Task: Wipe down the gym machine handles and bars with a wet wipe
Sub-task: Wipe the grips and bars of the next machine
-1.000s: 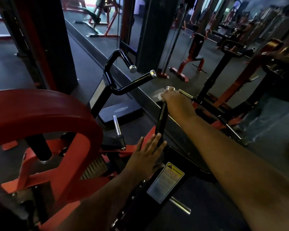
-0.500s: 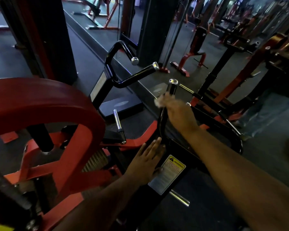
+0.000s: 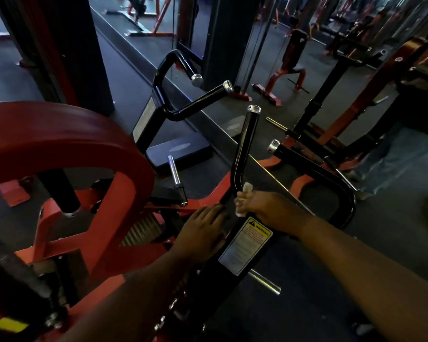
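The right hand [image 3: 269, 209] grips the wet wipe [image 3: 244, 199] around the base of the upright black handle [image 3: 245, 149], while the left hand [image 3: 203, 230] rests flat on the frame. The wipe could bunch and slip off the glossy bar. The neighbouring handle [image 3: 307, 164] crowds the right; a chrome peg [image 3: 174, 172] stands left.

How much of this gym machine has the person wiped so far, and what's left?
In hand: the right hand grips the wet wipe round the base of the upright black handle, having slid down from its chrome top over the last second, so that bar looks mostly done. The left hand rests flat on the frame. Seemingly left: the bent handles on the far side and the curved bar to the right.
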`<state>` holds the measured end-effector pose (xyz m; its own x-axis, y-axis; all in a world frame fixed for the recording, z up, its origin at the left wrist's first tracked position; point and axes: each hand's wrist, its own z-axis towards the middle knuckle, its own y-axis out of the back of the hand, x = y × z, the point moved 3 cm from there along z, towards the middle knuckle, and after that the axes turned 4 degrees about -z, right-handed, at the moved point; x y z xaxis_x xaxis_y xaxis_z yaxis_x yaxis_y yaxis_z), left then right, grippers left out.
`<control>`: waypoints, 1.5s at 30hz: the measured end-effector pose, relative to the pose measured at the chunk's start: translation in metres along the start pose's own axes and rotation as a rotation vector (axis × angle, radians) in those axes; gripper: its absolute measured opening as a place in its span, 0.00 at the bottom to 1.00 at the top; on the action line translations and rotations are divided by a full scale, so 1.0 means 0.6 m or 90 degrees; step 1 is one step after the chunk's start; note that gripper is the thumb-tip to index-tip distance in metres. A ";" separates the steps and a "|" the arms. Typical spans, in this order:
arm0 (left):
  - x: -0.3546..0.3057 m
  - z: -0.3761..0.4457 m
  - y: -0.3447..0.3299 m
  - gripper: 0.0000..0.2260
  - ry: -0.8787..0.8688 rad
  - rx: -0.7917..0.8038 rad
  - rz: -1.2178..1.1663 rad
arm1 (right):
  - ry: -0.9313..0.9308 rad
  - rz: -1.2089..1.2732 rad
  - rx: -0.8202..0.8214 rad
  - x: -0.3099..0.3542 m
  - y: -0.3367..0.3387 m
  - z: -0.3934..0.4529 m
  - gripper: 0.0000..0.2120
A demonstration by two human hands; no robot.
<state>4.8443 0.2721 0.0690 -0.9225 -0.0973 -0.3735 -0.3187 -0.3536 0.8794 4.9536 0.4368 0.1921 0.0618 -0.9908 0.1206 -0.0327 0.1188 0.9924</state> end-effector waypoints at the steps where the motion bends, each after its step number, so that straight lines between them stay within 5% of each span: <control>1: 0.002 0.005 0.007 0.26 0.011 -0.007 -0.003 | -0.001 -0.008 -0.013 -0.001 0.015 -0.001 0.17; 5: 0.002 0.045 0.043 0.28 0.069 -0.078 -0.078 | -0.177 0.064 -0.243 -0.009 0.063 0.029 0.15; 14: 0.000 0.114 0.065 0.36 0.079 -0.072 -0.074 | -0.256 0.046 -0.118 0.017 0.021 0.000 0.16; 21: -0.018 0.144 0.035 0.31 0.097 -0.025 0.031 | -0.231 -0.122 -0.364 -0.011 0.174 0.071 0.19; 26: -0.023 0.142 0.033 0.29 0.101 -0.007 0.039 | -0.270 -0.301 -0.228 -0.085 0.201 0.179 0.18; 32: -0.016 0.121 0.021 0.28 0.074 -0.009 0.024 | -0.152 -0.459 -0.052 -0.046 0.152 0.187 0.06; 37: -0.013 0.087 0.007 0.30 0.022 -0.022 -0.014 | -0.029 -0.321 0.094 -0.031 0.106 0.152 0.15; 39: -0.012 0.083 0.003 0.30 0.019 -0.018 -0.005 | 0.009 -0.267 0.092 -0.027 0.127 0.145 0.19; 43: -0.014 0.086 0.002 0.31 0.024 -0.011 0.017 | -0.107 -0.300 -0.128 -0.064 0.197 0.185 0.16; 45: -0.016 0.085 -0.002 0.32 0.032 0.008 0.024 | -0.172 -0.367 -0.084 -0.064 0.190 0.210 0.16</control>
<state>4.8422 0.3208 0.0868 -0.9220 -0.1565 -0.3540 -0.2870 -0.3372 0.8966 4.8221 0.4804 0.2972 -0.2205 -0.8778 -0.4252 0.0552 -0.4464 0.8931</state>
